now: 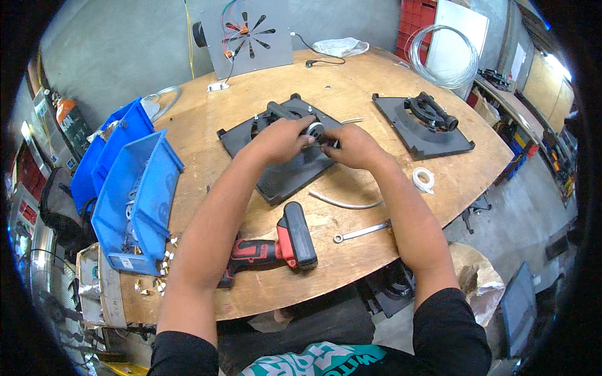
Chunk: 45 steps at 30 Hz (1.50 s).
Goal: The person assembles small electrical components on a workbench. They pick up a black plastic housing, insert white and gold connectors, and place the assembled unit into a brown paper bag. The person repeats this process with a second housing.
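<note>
1. The left hand (279,140) has its fingers pinching a round grey disc (315,131) over a black square base (282,182).
2. The right hand (357,146) curls its fingers beside the disc; their grip cannot be told.
3. The base lies on the worktop (370,78).
4. Nearer the person lie a grey tube (342,203), a wrench (364,232) and a red-black power tool (266,251).

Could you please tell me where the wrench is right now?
In the head view, the wrench lies right of centre on the wooden table, between the power tool and the right forearm, just below the curved tube.
</note>
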### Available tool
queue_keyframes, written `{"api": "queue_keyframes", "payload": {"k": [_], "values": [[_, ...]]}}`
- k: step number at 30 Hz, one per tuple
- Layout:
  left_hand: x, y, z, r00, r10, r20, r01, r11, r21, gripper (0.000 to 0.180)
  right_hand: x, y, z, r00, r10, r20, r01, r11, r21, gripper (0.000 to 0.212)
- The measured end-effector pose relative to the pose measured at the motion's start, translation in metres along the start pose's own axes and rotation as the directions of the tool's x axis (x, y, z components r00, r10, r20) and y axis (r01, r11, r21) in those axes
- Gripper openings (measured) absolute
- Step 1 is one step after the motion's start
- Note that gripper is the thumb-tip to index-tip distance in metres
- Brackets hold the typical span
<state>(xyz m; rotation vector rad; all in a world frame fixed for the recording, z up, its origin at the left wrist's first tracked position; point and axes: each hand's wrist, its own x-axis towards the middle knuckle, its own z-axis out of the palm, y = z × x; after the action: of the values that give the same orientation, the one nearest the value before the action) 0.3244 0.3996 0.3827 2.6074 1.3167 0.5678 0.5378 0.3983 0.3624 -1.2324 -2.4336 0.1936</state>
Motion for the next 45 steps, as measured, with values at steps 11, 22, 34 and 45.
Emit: {"api": "queue_keyframes", "payload": {"k": [11,22,34,45], "values": [[-0.002,-0.009,0.009,0.997,-0.052,-0.054,0.042,0.985,-0.17,0.043,-0.009,-0.01,0.031,0.886,0.012,-0.463,0.085,0.978,0.188,0.027],[0.001,-0.009,0.018,0.977,-0.06,-0.204,0.013,0.975,-0.224,0.041,-0.01,-0.014,0.038,0.883,0.067,-0.464,0.041,0.975,0.219,0.025],[0.0,-0.006,0.017,0.981,-0.09,-0.174,0.048,0.971,-0.236,0.04,-0.012,-0.02,0.043,0.844,-0.103,-0.526,0.069,0.994,-0.084,0.015],[0.001,-0.011,0.023,0.962,-0.066,-0.266,-0.011,0.961,-0.277,0.039,0.0,-0.018,0.051,0.846,0.142,-0.515,-0.155,0.988,0.017,0.041]]}}
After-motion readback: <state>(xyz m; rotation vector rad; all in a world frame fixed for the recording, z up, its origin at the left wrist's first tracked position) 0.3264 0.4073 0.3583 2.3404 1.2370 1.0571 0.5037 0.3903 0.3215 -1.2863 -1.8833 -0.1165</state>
